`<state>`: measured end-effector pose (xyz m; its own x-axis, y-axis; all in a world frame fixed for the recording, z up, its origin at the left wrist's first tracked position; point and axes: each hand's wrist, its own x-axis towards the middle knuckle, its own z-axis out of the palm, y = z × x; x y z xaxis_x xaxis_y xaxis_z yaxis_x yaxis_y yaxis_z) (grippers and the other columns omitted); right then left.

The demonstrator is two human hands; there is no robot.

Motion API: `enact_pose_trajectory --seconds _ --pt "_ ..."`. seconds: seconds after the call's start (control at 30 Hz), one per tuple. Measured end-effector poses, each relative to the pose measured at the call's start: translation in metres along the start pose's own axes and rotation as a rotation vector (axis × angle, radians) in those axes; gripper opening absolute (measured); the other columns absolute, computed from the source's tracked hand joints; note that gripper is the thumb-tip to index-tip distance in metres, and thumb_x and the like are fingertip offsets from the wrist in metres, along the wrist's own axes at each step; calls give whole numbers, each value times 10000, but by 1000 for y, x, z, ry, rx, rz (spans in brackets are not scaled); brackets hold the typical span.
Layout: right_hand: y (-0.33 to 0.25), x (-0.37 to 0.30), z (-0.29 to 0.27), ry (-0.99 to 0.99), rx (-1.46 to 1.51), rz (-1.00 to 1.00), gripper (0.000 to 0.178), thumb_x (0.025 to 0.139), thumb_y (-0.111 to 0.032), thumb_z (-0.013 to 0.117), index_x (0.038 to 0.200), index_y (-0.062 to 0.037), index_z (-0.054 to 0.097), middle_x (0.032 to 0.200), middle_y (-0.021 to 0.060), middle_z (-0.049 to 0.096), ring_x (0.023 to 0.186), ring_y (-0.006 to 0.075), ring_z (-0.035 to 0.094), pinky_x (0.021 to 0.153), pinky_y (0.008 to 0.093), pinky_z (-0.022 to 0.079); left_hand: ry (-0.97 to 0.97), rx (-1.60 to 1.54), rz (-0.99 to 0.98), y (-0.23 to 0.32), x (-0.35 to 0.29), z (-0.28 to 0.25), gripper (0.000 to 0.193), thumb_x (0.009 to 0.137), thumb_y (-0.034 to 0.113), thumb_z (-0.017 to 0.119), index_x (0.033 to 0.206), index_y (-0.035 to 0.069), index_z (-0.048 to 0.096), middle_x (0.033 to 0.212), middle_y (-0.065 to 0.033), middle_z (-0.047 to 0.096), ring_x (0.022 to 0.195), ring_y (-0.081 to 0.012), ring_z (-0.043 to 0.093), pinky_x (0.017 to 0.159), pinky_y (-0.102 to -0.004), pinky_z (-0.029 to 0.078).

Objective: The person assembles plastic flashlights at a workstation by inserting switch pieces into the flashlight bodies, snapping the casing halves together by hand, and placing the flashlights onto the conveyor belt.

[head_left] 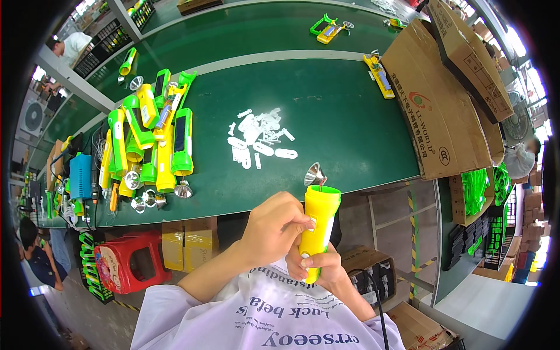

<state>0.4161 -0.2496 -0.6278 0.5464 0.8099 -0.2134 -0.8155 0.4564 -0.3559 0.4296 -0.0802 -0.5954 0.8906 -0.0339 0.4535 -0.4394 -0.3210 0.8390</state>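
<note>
In front of my body I hold a yellow flashlight body (321,219) with a green rim, upright and slightly tilted. My right hand (322,266) is wrapped round its lower end. My left hand (273,224) is closed, its fingertips pinching a small white piece (312,222) against the flashlight's side. A shiny cone reflector (315,174) stands out above the flashlight's open top, on what looks like a thin wire. Beyond my hands, a pile of small white plastic parts (261,132) lies on the green table (216,192).
At the left is a heap of yellow and green flashlights (150,134), some with reflectors hanging out. Cardboard boxes (434,111) stand at the right. Part-built flashlights lie along the far conveyor (256,32). A red stool (133,262) stands below the table's edge.
</note>
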Motion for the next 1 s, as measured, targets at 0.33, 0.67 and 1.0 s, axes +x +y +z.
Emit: enact_pose_trajectory --seconds 0.33,0.67,1.0 --pt "2 4 0 -32 164 -15 353 755 -58 627 1058 -64 446 656 81 465 509 182 463 487 325 404 -25 -445 -452 -12 -7 5 123 824 -47 714 856 -38 595 850 -80 593 684 -116 609 576 -227 495" --pt "4 5 -7 27 72 34 332 742 -73 610 1049 -38 488 658 77 465 514 181 465 494 327 401 -283 -1060 -939 -15 2 7 574 839 298 758 1265 0 514 1154 -104 626 1034 -166 599 942 -336 467" --pt "6 4 -13 101 -24 -3 334 751 -68 618 1051 -31 474 642 85 460 503 198 465 485 339 392 -222 -1286 -1006 -30 -6 21 447 845 227 736 1183 -14 570 1112 -147 651 997 -212 637 892 -342 497"
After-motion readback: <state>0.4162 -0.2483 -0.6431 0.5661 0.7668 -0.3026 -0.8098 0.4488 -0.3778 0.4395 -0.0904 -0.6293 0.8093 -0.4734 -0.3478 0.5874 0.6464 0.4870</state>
